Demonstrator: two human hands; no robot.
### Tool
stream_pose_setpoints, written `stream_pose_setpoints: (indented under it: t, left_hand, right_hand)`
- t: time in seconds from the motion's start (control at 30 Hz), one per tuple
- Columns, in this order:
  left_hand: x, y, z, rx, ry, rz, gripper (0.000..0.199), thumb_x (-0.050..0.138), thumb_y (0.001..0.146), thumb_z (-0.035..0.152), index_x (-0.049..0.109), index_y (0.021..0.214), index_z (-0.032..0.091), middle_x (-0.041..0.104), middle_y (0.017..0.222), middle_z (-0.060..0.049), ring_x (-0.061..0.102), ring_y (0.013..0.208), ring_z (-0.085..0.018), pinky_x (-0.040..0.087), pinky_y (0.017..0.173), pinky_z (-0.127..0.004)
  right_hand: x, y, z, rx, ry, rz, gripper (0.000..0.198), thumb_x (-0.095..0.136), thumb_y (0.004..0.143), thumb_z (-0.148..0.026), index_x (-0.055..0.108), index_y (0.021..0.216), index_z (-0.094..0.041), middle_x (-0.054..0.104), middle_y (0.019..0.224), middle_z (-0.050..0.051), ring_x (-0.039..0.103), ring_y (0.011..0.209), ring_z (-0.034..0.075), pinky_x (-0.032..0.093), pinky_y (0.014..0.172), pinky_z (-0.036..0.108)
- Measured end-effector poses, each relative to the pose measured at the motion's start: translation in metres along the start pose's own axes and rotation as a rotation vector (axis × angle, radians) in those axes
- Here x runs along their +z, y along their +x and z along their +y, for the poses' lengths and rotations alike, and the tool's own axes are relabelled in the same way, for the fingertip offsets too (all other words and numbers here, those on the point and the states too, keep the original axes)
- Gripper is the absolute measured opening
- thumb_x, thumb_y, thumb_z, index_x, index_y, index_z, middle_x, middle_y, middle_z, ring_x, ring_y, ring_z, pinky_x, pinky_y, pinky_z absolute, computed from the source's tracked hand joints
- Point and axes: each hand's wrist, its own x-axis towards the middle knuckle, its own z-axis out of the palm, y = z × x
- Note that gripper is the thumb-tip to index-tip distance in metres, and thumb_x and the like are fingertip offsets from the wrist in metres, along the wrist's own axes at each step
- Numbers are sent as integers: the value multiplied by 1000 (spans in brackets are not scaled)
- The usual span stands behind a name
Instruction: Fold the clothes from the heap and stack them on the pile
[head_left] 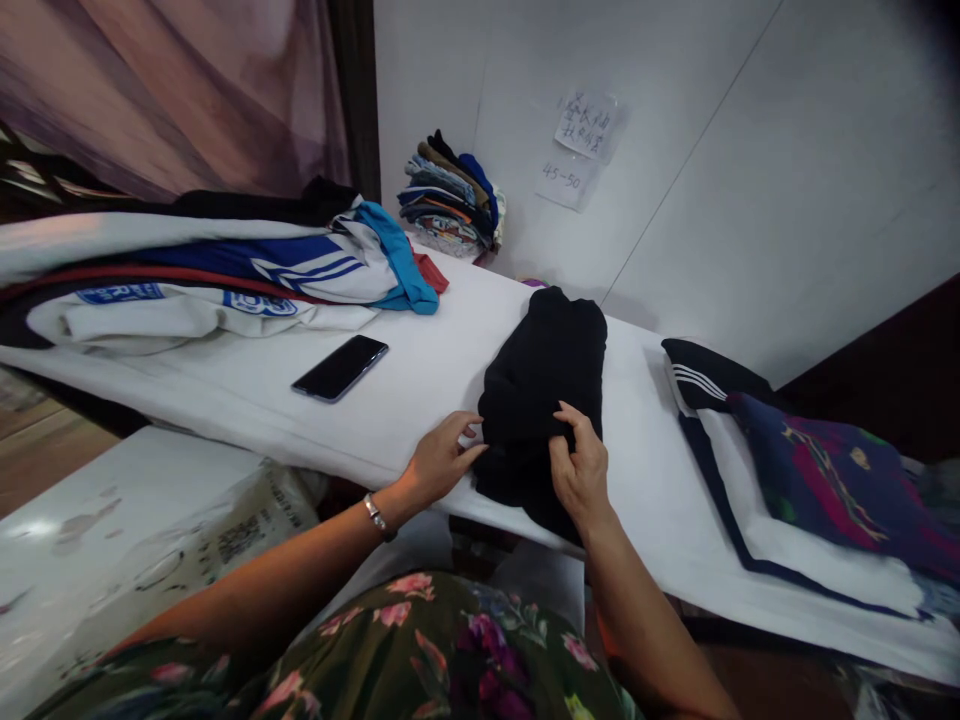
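A black garment [546, 360], partly folded, lies on the white table [427, 390] in front of me, its near end hanging over the edge. At its left side is my left hand [442, 458], thumb and fingers apart and the fingertips at the cloth's edge. On the lower right part of the cloth my right hand [579, 455] is closed, with thumb and fingers pinching the fabric. Which part of the garment this is cannot be made out, since the black cloth shows little detail.
A phone [341, 368] lies left of the garment. Sports clothes [315, 265] are piled at the far left, and a folded stack [448, 195] stands by the wall. More clothes [817, 470] lie at right. Handwritten notes [585, 125] hang on the wall. A plastic bag [247, 520] sits lower left.
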Motion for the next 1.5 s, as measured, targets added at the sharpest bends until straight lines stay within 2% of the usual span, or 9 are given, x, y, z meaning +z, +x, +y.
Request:
stream_pose_setpoints:
  t: [0.37,0.6,0.73,0.9,1.03,1.17,1.33,1.4,1.5]
  left_hand:
    - [-19,-3,26,55,303,79,21,44,82,16,60,94,20,69,89,-4,64,81,-18,49,76,-32]
    - [-29,-40,27,-417,-401,-87,11,50,73,26,56,80,19,64,60,1,64,61,-17,52,64,-32]
    - [-31,-46,17,-611,-620,-52,17,53,74,32,54,84,18,67,63,-2,67,62,-18,56,68,-38]
    - [-42,-46,2,-474,-545,-146,16,50,78,31,57,86,20,73,78,-9,70,71,-23,57,65,-39]
    - [-54,-36,4,-578,-681,-106,41,60,74,34,56,112,19,72,104,-9,70,94,-25,58,76,-40]
    - [-47,-17,10,-672,-687,-133,59,60,80,46,46,130,18,69,115,-13,68,97,-26,58,77,-42]
    - [-28,-1,10,-369,-435,-157,64,67,65,22,50,126,16,67,117,-10,63,108,-25,52,92,-41]
    - [-29,0,10,-329,-285,-174,68,63,66,20,46,131,16,69,108,-7,66,98,-23,54,84,-38]
    - [-38,-1,9,-400,-117,-291,74,59,72,29,36,141,16,67,75,1,63,59,-19,50,54,-32]
  right_hand:
    - [-2,-1,-5,-76,-14,-47,24,43,87,-17,57,107,-22,61,130,11,59,119,24,49,100,47]
    - [0,-2,-10,-255,-21,-220,25,50,88,-20,61,111,-22,56,136,12,52,127,25,45,105,48]
    - [6,-4,-12,-369,-62,-370,20,52,91,-25,65,106,-22,53,140,12,48,131,26,44,106,50]
    - [2,-10,-11,-404,-76,-454,30,57,91,-35,64,116,-21,49,143,14,43,135,28,41,108,52]
    - [-6,-13,-8,-350,-46,-467,50,56,91,-33,47,139,-27,44,148,11,39,138,27,39,110,51]
    - [-10,-12,1,-251,-117,-394,67,58,89,-33,29,150,-28,42,150,10,37,140,28,34,114,53]
    - [-9,-13,20,-164,-190,-441,62,59,89,-35,37,146,-28,45,148,10,38,139,28,33,112,56]
    - [-9,-14,29,-127,-199,-426,52,57,89,-30,47,140,-26,49,145,10,42,136,28,36,111,55]
    - [-11,-15,38,-76,-174,-398,42,52,89,-22,58,130,-24,57,138,9,50,131,27,39,108,54]
